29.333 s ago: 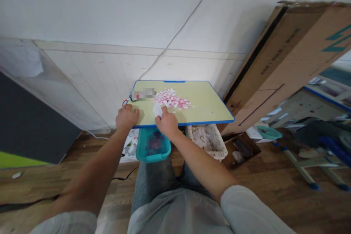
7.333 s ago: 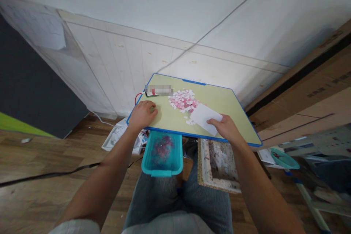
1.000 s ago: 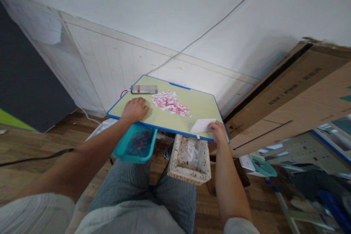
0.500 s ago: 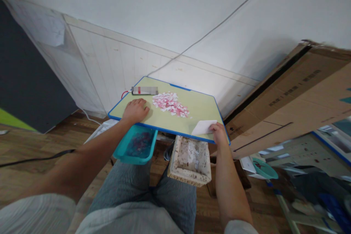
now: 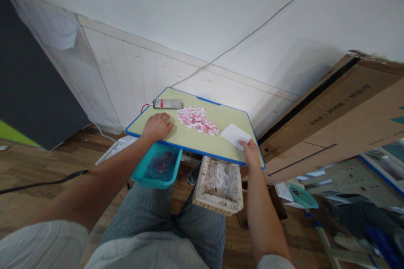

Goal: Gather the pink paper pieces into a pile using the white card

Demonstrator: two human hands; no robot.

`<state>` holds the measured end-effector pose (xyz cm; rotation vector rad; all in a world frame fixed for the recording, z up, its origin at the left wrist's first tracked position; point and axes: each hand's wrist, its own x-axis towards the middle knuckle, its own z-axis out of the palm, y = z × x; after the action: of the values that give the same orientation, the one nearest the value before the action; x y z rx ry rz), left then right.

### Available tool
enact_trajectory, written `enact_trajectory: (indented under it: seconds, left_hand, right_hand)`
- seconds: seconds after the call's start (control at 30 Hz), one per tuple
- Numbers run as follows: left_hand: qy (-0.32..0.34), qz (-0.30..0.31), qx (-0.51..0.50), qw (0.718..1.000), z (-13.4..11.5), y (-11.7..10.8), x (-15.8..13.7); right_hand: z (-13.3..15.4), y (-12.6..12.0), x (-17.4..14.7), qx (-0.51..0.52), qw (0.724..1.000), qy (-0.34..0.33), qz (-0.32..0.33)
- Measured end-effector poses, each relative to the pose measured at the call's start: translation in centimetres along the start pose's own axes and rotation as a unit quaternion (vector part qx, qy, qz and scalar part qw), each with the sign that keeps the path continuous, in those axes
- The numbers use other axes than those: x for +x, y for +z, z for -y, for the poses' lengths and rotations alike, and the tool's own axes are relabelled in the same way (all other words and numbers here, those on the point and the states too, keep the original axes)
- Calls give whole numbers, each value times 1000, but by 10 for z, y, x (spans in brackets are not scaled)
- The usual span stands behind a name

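My left hand (image 5: 158, 126) lies palm down on the left part of a pale yellow board (image 5: 176, 138) with a blue rim; its fingers are loosely stretched and it holds nothing. At the board's right side my right hand (image 5: 249, 151) pinches the corner of a white card (image 5: 234, 135), thumb on top. The card is tilted, and whether it touches the board I cannot tell. Between the hands lies a heap of small pink and white pieces (image 5: 197, 120), too small to name for sure. Behind my left hand sits a phone (image 5: 168, 104) with a red cable attached.
Under the board's front edge are a teal tray (image 5: 156, 183) with dark reddish pieces and a speckled foam box (image 5: 217, 206) with whitish bits. Large cardboard boxes (image 5: 334, 122) lean close on the right. A white wall (image 5: 189, 21) with a grey cable stands behind the board.
My right hand has turned the white card, so its far end has swung up and away from me toward the heap. My left hand stays in place on the board.
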<state>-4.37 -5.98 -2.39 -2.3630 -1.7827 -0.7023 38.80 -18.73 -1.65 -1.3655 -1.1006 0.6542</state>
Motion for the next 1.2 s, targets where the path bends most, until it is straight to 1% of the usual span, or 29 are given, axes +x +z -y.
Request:
enact_trajectory:
  seconds: [0.1,0.37,0.53,0.67,0.83,1.0,1.2]
  left_hand:
    - [0,3,9,1000,0,-1,-1]
    - [1,0,6,1000,-2,-3,-1]
    - [-1,2,6,1000,-3,-5,-2]
    - [0,1,0,1000,-3,-5,-2]
    - [1,-3,-2,1000,-1,-2,-2]
    - [11,-10,5,1000,2,1,0]
    - [7,-5,0,1000,2,1,0]
  right_hand:
    - [-4,0,1,-31,998,-5,-54]
    - [-15,-5,4,-61,994,-8,-88]
    - [-18,-11,2,-58,994,-2,-88]
    - [-22,-9,6,-38,994,1,-98]
    - [-25,-8,8,-55,994,3,-97]
    - [-23,-11,7,-61,995,4,-82]
    - [-17,-9,5,-46,996,9,-75]
